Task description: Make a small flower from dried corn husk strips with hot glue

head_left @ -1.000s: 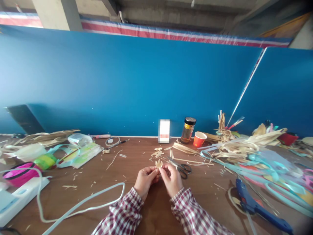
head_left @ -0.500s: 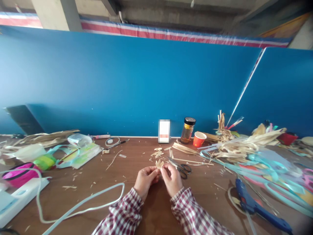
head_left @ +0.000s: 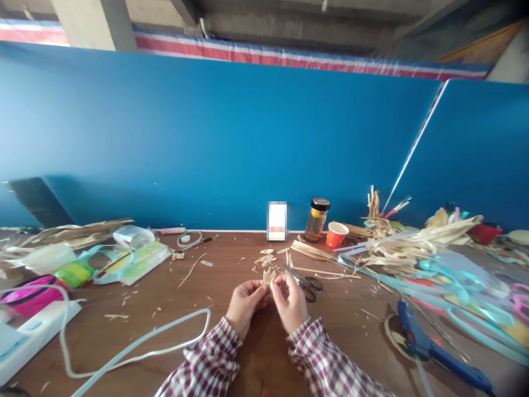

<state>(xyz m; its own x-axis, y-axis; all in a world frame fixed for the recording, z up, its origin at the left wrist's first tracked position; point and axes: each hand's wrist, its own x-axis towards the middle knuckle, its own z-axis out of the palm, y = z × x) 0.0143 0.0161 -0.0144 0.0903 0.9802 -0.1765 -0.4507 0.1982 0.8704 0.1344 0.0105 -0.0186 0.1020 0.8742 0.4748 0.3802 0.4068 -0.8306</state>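
Both hands meet over the middle of the brown table (head_left: 231, 353). My left hand (head_left: 244, 305) and my right hand (head_left: 290, 302) pinch a small pale husk flower (head_left: 268, 275) between their fingertips, holding it just above the wood. Both wrists wear red-and-white checked sleeves. Black-handled scissors (head_left: 309, 286) lie on the table just right of my right hand. Loose husk scraps (head_left: 264, 259) sit right behind the flower.
A blue glue gun (head_left: 430, 353) lies at the right front. A heap of dried husks (head_left: 409, 245) and teal strips fills the right side. An orange cup (head_left: 336, 235) and a jar (head_left: 316, 220) stand at the back. A white cord (head_left: 136, 344) loops at the left front, beside a pink roll (head_left: 28, 295).
My hands have barely moved; the fingers have shifted slightly around the husk flower. Everything else on the table stays where it was.
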